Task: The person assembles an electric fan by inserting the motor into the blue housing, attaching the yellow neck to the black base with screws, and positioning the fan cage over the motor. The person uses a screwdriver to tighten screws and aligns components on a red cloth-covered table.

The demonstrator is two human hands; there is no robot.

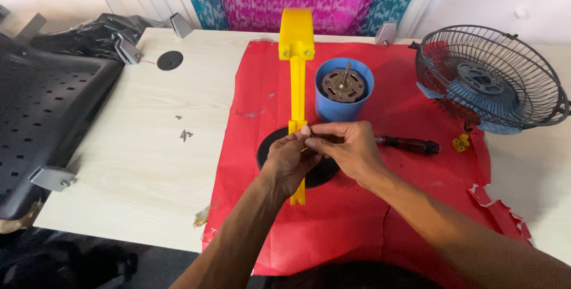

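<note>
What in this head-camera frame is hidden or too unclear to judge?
- What the left hand and right hand pinch: too small, covered by fingers.
- Black round base: mostly behind both hands.
- Yellow stand: middle part hidden by hands.
- Screwdriver: tip behind right hand.
- Fan cage: cut at right edge.

Left hand (289,159) and right hand (347,148) pinching together over yellow fan stand (297,75), black base (269,146), red sheet (410,116)
</note>
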